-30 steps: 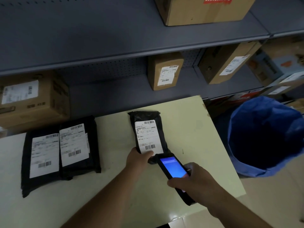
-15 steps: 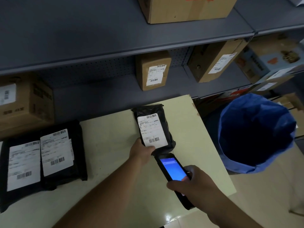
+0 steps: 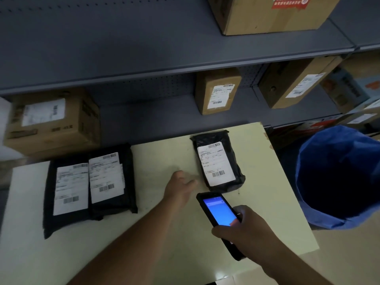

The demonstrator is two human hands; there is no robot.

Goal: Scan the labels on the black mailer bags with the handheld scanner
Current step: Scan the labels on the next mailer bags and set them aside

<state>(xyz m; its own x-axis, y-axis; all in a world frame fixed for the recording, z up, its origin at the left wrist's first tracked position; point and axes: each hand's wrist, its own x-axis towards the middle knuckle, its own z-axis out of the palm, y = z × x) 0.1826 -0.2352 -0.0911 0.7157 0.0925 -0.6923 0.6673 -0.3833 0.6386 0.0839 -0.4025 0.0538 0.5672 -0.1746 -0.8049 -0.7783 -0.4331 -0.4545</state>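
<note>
A small black mailer bag (image 3: pixel 230 140) with a white label lies on the pale table (image 3: pixel 160 157) near its right side. My left hand (image 3: pixel 181 188) hovers just left of it, fingers apart, holding nothing. My right hand (image 3: pixel 248 231) grips the black handheld scanner (image 3: pixel 218 210), its blue screen lit and its top end pointing at the near edge of that bag. Two larger black mailer bags lie side by side at the table's left, the left bag (image 3: pixel 67 190) and the right bag (image 3: pixel 112 177), each with a white label facing up.
A blue-lined bin (image 3: pixel 339 177) stands right of the table. Grey metal shelves (image 3: pixel 144 64) behind hold several labelled cardboard boxes, including one (image 3: pixel 53 120) at the left and one (image 3: pixel 218 91) behind the small bag.
My left hand has let go of the small bag and pulled back to the left. The bag now lies flat on the table. The scanner stays in my right hand.
</note>
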